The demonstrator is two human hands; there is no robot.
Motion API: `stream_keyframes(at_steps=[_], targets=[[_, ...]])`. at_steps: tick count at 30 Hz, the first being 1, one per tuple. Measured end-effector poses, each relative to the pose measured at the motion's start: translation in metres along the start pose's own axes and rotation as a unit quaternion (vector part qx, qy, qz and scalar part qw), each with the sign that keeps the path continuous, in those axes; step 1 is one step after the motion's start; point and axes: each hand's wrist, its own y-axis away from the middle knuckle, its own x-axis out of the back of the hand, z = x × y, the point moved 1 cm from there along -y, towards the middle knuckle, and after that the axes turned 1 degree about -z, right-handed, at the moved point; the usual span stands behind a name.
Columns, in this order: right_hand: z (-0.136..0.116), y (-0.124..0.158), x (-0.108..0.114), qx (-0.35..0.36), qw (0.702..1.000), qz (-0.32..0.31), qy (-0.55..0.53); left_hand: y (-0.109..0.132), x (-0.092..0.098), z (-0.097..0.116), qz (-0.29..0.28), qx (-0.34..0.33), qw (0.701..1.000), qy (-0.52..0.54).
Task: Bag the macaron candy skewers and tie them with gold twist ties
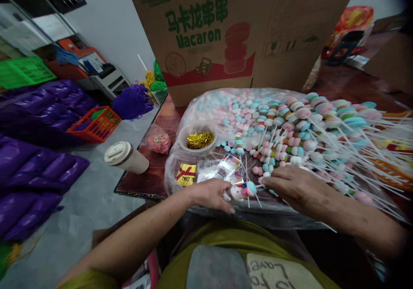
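Observation:
My left hand (pixel 211 193) is closed around one end of a marshmallow skewer (pixel 241 191), which lies sideways near the table's front edge and seems to be in a clear printed wrapper. Just right of it, my right hand (pixel 290 185) has its fingers bent and pressed together by the skewer's white stick, seemingly pinching it; its fingertips are partly hidden. Behind my left hand lie clear printed bags (pixel 228 166) and a yellow twist tie packet (pixel 186 174). A white bowl (pixel 182 142) holds gold twist ties (pixel 200 140). Many pastel marshmallow skewers (pixel 300 147) are piled beyond my right hand.
A large cardboard box (pixel 206 65) stands at the back of the table. Loose marshmallows (pixel 240 108) lie on plastic sheeting before it. A lidded cup (pixel 135 160) and a bag of candies (pixel 158 142) sit at the left edge. Purple sacks (pixel 35 177) and an orange basket (pixel 97 127) are on the floor.

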Motion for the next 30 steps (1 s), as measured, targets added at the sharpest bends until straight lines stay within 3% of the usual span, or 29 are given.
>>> stream_keyframes(at_steps=[2, 4, 7, 8, 10, 12, 14, 20, 23, 27, 30], targets=[[-0.006, -0.004, 0.0, 0.005, 1.0, 0.002, 0.013, 0.001, 0.0, 0.009, 0.063, 0.003, 0.996, -0.062], [-0.009, -0.007, -0.001, 0.005, 0.999, -0.014, 0.031, 0.0, 0.0, 0.016, 0.092, 0.019, 0.991, -0.1], [-0.006, -0.009, 0.002, 0.013, 0.998, -0.012, 0.056, 0.0, 0.003, 0.018, 0.081, 0.011, 0.994, -0.075], [-0.003, -0.008, 0.006, 0.021, 0.998, -0.001, 0.067, 0.0, 0.004, 0.017, 0.047, -0.004, 0.998, -0.046], [0.003, -0.007, 0.016, 0.043, 0.995, 0.023, 0.088, 0.001, 0.004, 0.014, -0.074, -0.032, 0.996, 0.023], [0.006, -0.007, 0.027, 0.075, 0.991, 0.037, 0.101, 0.001, 0.004, 0.011, -0.193, -0.032, 0.976, 0.094], [0.004, -0.008, 0.033, 0.109, 0.988, 0.031, 0.107, 0.002, 0.003, 0.01, -0.241, -0.018, 0.959, 0.151], [-0.008, -0.012, 0.026, 0.126, 0.987, 0.042, 0.089, -0.001, 0.0, 0.014, -0.246, -0.021, 0.937, 0.248], [-0.016, -0.014, 0.012, 0.119, 0.993, 0.008, 0.024, -0.003, 0.0, 0.016, -0.22, 0.012, 0.938, 0.268], [-0.029, -0.018, -0.01, 0.022, 0.997, -0.049, -0.061, -0.009, -0.002, 0.025, -0.151, 0.024, 0.96, 0.236], [-0.03, -0.022, -0.018, -0.034, 0.992, -0.04, -0.113, -0.012, -0.004, 0.026, -0.099, 0.032, 0.968, 0.228]])
